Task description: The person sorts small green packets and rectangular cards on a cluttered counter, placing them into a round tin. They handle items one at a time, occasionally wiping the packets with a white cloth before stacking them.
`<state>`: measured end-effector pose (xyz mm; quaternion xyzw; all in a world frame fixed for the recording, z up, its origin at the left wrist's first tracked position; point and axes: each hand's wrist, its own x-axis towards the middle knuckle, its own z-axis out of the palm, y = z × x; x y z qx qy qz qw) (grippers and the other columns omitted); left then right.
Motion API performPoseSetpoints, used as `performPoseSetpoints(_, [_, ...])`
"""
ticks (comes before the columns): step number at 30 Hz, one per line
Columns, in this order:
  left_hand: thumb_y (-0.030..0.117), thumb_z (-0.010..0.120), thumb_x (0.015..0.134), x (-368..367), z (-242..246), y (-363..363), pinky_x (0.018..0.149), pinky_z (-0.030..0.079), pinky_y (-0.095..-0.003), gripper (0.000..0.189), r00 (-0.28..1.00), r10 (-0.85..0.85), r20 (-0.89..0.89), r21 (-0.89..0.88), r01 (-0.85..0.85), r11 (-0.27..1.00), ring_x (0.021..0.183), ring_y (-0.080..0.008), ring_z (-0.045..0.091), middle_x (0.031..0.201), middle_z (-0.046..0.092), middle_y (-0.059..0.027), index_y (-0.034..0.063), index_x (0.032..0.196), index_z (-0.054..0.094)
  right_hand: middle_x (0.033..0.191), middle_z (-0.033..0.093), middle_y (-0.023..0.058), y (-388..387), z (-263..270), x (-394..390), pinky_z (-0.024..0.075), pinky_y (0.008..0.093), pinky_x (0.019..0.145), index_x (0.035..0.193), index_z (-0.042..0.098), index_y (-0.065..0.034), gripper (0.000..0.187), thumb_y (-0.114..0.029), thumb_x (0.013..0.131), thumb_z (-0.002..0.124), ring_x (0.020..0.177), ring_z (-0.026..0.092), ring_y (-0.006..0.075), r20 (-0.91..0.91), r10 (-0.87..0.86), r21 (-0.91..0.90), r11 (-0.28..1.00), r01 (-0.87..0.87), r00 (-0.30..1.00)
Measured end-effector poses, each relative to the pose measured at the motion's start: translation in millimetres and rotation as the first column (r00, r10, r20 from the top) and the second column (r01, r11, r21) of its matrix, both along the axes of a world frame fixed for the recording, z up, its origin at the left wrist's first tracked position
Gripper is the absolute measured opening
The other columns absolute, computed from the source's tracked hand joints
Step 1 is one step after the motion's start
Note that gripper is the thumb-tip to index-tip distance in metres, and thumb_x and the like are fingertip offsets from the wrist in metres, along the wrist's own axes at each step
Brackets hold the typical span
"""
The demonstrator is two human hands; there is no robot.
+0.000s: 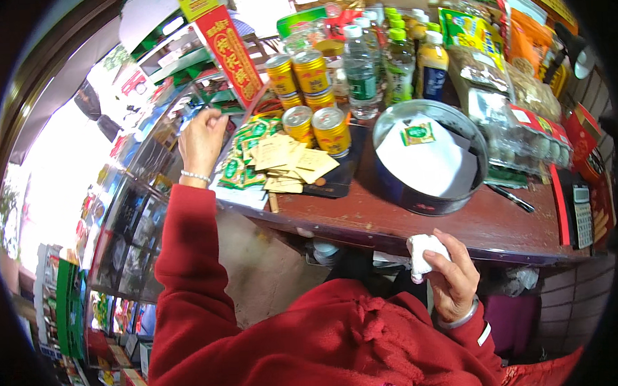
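Observation:
My left hand (202,140) is raised at the left end of the red-brown desk, with its fingers curled. Its palm side is hidden, so I cannot tell whether anything is in it. Just to its right lie green-and-white sachets (236,165) and a loose pile of cream paper packets (292,160). In front of the desk edge, my right hand (452,275) pinches a crumpled white tissue or cloth (427,254) between thumb and fingers. Beyond that hand stands a round metal tin (432,206), holding white paper (415,164) and one green sachet (417,133).
Several yellow drink cans (331,133) stand behind the packets. Plastic bottles (361,74) line the back beside bagged foods (472,34). Egg cartons (529,134), a black pen (511,197) and a calculator (583,214) lie to the right. Glass display cases (132,240) stand at left.

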<state>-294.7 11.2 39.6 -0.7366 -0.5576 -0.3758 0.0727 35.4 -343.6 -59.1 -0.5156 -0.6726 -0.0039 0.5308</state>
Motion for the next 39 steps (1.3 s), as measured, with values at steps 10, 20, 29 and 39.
performPoseSetpoints(10, [0.052, 0.071, 0.084, -64.1, -78.2, -4.8, 0.08, 0.053, -0.0458, 0.045, 0.99, 0.041, -0.136, -0.406, -0.094, 0.909, 0.088, -0.0372, 0.071, 0.087, 0.074, -0.0196, 0.0104, 0.099, 0.079, 0.122, 0.064, 0.0277, 7.0, 8.7, -23.9, 0.0537, 0.0444, 0.091, 0.111, 0.071, -0.0025, 0.042, 0.009, 0.071, 0.071, 0.106, 0.066, 0.0427, 0.112, 0.044, -0.019, 0.999, -0.042, 0.993])
performPoseSetpoints(20, [0.027, 0.085, 0.074, -56.6, -89.7, -16.1, 0.078, 0.054, -0.0389, 0.036, 0.989, 0.08, 0.125, -0.323, -0.036, 0.946, 0.083, -0.0278, 0.072, 0.092, 0.074, -0.0143, 0.0036, 0.098, 0.07, 0.12, 0.065, 0.0267, 3.0, 13.9, -28.7, 0.0541, 0.0446, 0.09, 0.111, 0.071, -0.0029, 0.04, 0.009, 0.073, 0.071, 0.106, 0.066, 0.0425, 0.128, 0.035, -0.033, 0.999, -0.031, 0.991])
performPoseSetpoints(29, [-0.011, 0.059, 0.092, 9.7, -74.1, -125.9, 0.088, 0.055, -0.0293, 0.046, 0.32, -0.265, 0.909, -0.06, 0.733, 0.678, 0.102, -0.0141, 0.066, 0.118, 0.067, -0.0111, -0.0054, 0.137, 0.05, 0.127, 0.062, 0.0291, 6.3, 20.0, -32.5, 0.0509, 0.0429, 0.096, 0.116, 0.069, -0.0006, 0.042, 0.013, 0.077, 0.066, 0.113, 0.064, 0.0433, 0.032, 0.072, -0.072, 0.995, -0.069, 0.997])
performPoseSetpoints(39, [0.016, 0.047, 0.108, 119.4, -88.8, -229.4, 0.099, 0.049, -0.0314, 0.033, -0.231, 0.171, 0.958, 0.212, 0.97, 0.123, 0.118, -0.0176, 0.06, 0.132, 0.062, -0.0094, 0.002, 0.137, 0.052, 0.138, 0.055, 0.0265, 34.0, 23.1, -66.5, 0.0502, 0.0473, 0.102, 0.128, 0.067, -0.0099, 0.056, 0.001, 0.073, 0.07, 0.122, 0.059, 0.0431, 0.251, -0.104, 0.082, 0.993, 0.086, 0.962])
